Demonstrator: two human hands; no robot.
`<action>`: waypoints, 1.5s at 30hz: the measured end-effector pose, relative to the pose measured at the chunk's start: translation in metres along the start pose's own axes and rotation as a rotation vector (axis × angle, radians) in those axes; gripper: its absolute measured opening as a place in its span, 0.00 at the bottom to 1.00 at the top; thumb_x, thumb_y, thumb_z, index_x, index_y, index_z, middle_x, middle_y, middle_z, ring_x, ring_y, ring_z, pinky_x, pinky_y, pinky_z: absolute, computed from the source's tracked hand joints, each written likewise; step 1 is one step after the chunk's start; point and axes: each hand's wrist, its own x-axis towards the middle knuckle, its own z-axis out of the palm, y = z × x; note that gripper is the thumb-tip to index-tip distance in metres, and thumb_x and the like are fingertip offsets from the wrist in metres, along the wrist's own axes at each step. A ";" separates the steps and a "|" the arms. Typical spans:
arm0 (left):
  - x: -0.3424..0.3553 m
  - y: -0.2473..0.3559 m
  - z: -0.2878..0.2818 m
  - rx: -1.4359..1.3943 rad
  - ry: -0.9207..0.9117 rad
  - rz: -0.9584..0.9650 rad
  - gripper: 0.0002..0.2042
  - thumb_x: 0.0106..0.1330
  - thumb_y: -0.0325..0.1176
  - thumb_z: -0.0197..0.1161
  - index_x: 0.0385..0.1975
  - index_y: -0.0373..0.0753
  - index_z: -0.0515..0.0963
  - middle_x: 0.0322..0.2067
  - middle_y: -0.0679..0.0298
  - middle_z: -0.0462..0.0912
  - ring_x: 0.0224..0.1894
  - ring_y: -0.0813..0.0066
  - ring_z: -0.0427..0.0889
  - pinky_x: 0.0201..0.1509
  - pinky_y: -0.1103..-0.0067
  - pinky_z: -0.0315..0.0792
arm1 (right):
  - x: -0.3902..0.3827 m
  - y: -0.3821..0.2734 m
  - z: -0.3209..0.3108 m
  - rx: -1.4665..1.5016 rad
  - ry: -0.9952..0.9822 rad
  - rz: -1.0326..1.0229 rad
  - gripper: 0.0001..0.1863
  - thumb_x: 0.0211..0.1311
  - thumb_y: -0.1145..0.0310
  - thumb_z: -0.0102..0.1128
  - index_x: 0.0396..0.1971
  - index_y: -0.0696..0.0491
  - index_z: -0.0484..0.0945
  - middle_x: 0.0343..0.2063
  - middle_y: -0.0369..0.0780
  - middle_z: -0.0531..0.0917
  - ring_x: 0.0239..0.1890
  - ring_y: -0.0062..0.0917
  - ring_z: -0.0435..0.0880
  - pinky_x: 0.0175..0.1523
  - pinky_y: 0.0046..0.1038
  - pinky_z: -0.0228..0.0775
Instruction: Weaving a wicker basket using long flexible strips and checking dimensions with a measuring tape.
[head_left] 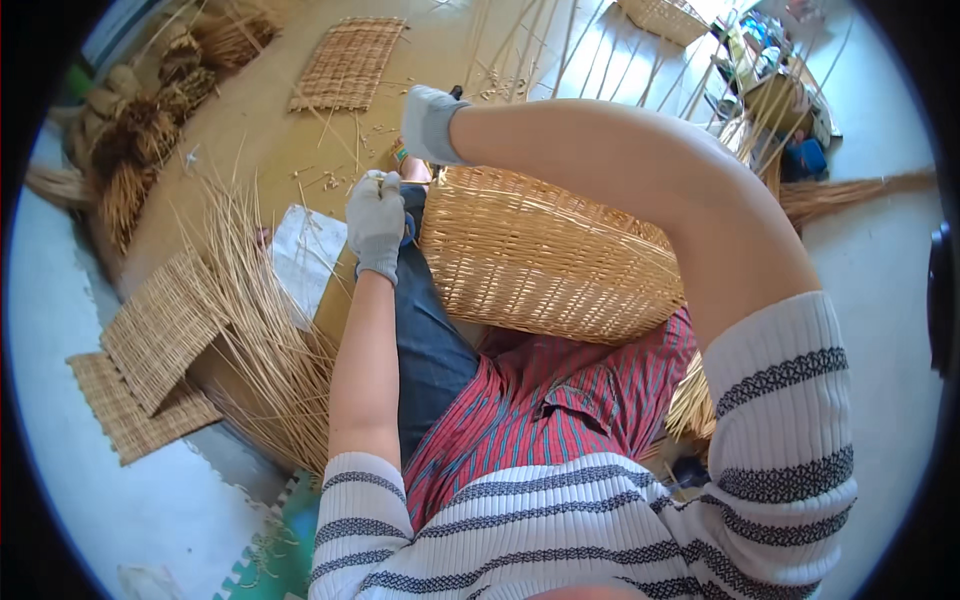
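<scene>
A woven wicker basket [545, 260], golden brown, lies tilted on its side across my lap. My left hand [378, 215], in a whitish knitted glove, is at the basket's left end. Its fingers are curled closed at a thin pale strand by the corner. Over the top of the basket reaches my right arm, bent at the elbow. My right hand [432, 122], also gloved, is just above that same corner; its fingers are turned away and hidden. A small dark tip shows beside the right glove, too little to name. Something blue [408, 230] sits beside my left wrist, partly covered.
Long loose straws [255, 310] are heaped at my left, near two woven panels [165, 315] and a white sheet [305, 255]. Another woven panel [350, 63] lies far ahead. Straw bundles [140, 150] stand far left. A pale basket [665, 18] and clutter [770, 80] are far right.
</scene>
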 end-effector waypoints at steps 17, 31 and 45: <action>-0.030 0.013 -0.005 -0.310 0.273 0.364 0.12 0.74 0.40 0.54 0.38 0.38 0.79 0.21 0.58 0.78 0.19 0.67 0.76 0.22 0.72 0.73 | -0.251 -0.002 -0.058 0.756 0.612 0.226 0.20 0.41 0.58 0.74 0.32 0.47 0.73 0.19 0.40 0.80 0.27 0.39 0.84 0.31 0.42 0.75; -0.184 0.121 0.151 0.596 -0.385 0.908 0.21 0.64 0.29 0.56 0.58 0.39 0.71 0.26 0.65 0.83 0.29 0.68 0.85 0.27 0.70 0.76 | -0.231 0.004 0.031 0.223 -0.068 0.481 0.07 0.58 0.68 0.65 0.36 0.49 0.84 0.35 0.38 0.84 0.42 0.31 0.85 0.40 0.32 0.79; -0.173 0.121 0.160 0.614 -0.243 1.096 0.06 0.65 0.33 0.58 0.40 0.43 0.76 0.21 0.69 0.80 0.26 0.73 0.83 0.26 0.75 0.74 | -0.216 0.002 0.036 0.226 -0.095 0.440 0.15 0.54 0.57 0.72 0.38 0.46 0.81 0.35 0.38 0.83 0.44 0.31 0.83 0.44 0.35 0.77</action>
